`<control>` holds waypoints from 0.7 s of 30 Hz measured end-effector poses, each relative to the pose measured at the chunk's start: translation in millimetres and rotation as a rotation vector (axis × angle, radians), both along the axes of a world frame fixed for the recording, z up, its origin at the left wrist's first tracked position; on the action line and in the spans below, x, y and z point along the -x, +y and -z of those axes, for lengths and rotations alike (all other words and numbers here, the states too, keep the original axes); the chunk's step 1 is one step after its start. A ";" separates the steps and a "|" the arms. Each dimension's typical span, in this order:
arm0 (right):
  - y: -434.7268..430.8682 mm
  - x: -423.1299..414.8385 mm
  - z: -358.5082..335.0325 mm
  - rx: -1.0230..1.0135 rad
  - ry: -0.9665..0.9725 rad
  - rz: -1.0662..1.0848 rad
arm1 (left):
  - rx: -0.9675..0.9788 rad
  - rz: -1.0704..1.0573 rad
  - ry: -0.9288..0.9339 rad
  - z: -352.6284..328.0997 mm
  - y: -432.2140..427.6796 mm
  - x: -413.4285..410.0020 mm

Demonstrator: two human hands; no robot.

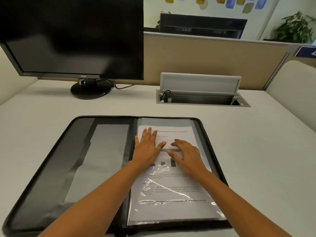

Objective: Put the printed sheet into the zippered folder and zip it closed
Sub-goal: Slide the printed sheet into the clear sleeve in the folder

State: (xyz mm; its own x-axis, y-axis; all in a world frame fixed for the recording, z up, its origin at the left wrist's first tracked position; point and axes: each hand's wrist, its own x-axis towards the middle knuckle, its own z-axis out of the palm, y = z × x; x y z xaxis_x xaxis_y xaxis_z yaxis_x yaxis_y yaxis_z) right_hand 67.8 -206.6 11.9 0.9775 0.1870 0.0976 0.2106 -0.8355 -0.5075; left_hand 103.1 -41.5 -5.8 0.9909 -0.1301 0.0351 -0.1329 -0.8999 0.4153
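Left hand (pixel 147 147) flat, right hand (pixel 187 153) arched

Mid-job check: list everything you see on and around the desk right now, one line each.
zippered folder: one, black, open flat on the desk
printed sheet: one, white, folder's right half, under glossy clear plastic
monitor: one, black, back left
cable box: one, grey, lid up, back of desk
desk: one, off-white
partition: one, beige, behind the desk
second monitor: one, black, beyond the partition
plant: one clearly seen, green, far right
sticky notes: several, yellow and blue, back wall
left hand: flat on the sheet
right hand: fingers bent, resting on the sheet
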 end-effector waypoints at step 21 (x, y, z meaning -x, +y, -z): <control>-27.6 55.6 24.3 0.163 -0.039 0.094 | -0.134 -0.524 0.093 -7.0 156.7 134.2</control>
